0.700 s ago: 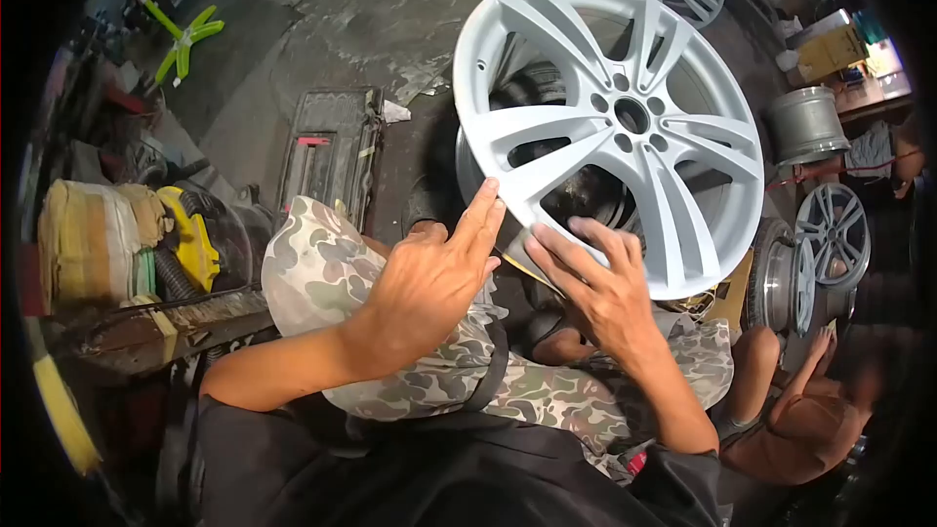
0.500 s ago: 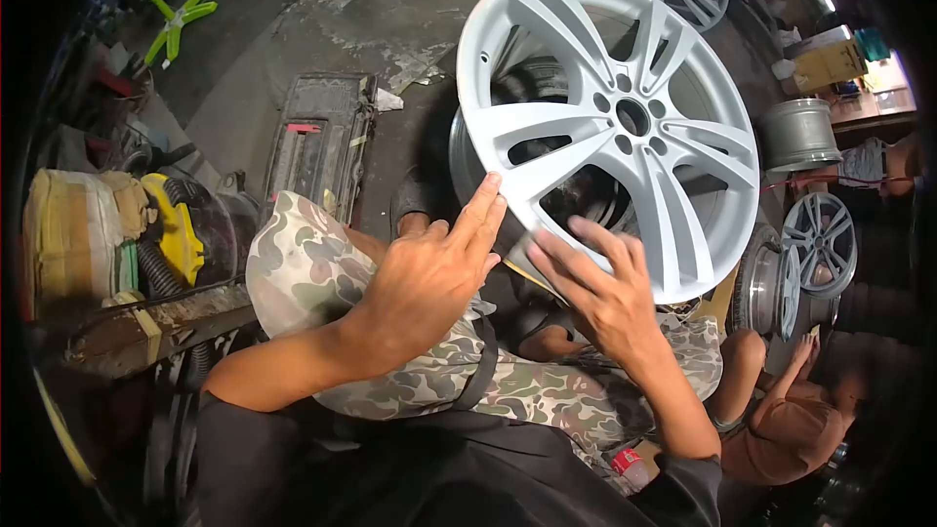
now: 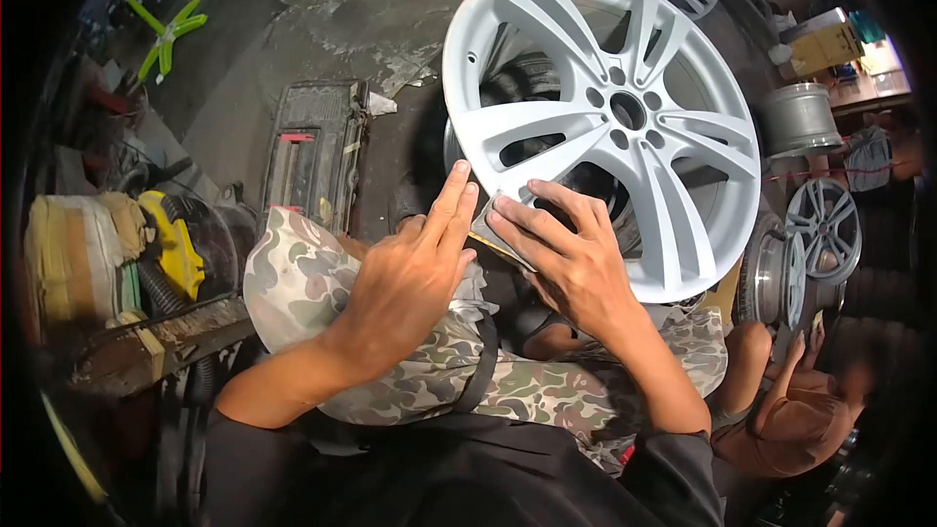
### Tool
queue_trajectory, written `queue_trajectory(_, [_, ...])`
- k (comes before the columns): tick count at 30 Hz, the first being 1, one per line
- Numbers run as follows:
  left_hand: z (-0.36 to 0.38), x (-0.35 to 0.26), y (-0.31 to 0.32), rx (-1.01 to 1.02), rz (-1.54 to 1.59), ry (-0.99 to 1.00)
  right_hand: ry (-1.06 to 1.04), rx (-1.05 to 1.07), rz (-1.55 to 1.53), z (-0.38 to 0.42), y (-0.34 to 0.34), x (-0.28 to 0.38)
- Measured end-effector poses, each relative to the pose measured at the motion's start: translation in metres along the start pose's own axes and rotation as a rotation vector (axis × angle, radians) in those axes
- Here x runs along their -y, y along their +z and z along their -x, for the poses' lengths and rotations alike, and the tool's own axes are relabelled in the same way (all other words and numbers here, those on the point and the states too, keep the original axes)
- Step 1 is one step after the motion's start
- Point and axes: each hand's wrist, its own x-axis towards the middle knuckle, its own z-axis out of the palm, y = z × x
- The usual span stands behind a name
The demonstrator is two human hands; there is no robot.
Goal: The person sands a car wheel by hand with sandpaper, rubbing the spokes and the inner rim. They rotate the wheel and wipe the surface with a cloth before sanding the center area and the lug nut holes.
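Pins a thin sheet (image 3: 502, 231) to the near-left edge of the silver wheel (image 3: 527, 120), under bent fingers of the right hand (image 3: 576, 263). Rests left hand (image 3: 405, 273) open with fingertips at that edge. Shows narrow room between hands, broader floor (image 3: 234, 88) between wheel and green stand (image 3: 168, 37).

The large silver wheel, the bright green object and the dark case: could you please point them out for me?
Large silver wheel (image 3: 527, 120): head view, on a spoke left of the hub.
Bright green object (image 3: 170, 33): head view, where its arms meet.
Dark case (image 3: 315, 148): head view, middle of its top.
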Motion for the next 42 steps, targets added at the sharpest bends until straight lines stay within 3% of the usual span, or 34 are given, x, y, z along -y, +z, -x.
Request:
queue_trajectory(5, [0.0, 0.001, 0.0, 0.015, 0.05, -0.019, 0.071, 0.125, -0.033, 0.057, -0.032, 0.005])
queue_trajectory(13, [-0.002, 0.003, 0.005, -0.014, 0.053, -0.047, 0.032, -0.053, -0.049, -0.006, 0.002, 0.0])
queue_trajectory(20, [-0.002, 0.007, 0.002, -0.019, 0.085, -0.097, 0.071, 0.06, 0.065, 0.057, -0.029, 0.007])
queue_trajectory(27, [-0.003, 0.001, 0.001, -0.015, 0.024, -0.145, 0.026, -0.125, 0.061, -0.01, 0.016, 0.007])
queue_trajectory(30, [-0.003, 0.002, -0.006, 0.0, 0.072, -0.206, 0.039, -0.133, -0.005, 0.015, 0.008, 0.007])
queue_trajectory(34, [-0.004, 0.004, -0.005, 0.034, 0.059, -0.237, 0.089, 0.019, 0.015, 0.046, -0.017, 0.012])
queue_trajectory(40, [0.0, -0.001, -0.005, -0.016, 0.026, -0.2, 0.064, -0.163, 0.038, -0.02, 0.028, 0.008])
queue_trajectory(42, [0.003, 0.002, -0.003, -0.043, 0.041, -0.215, 0.056, -0.141, 0.021, 0.003, 0.019, 0.012])
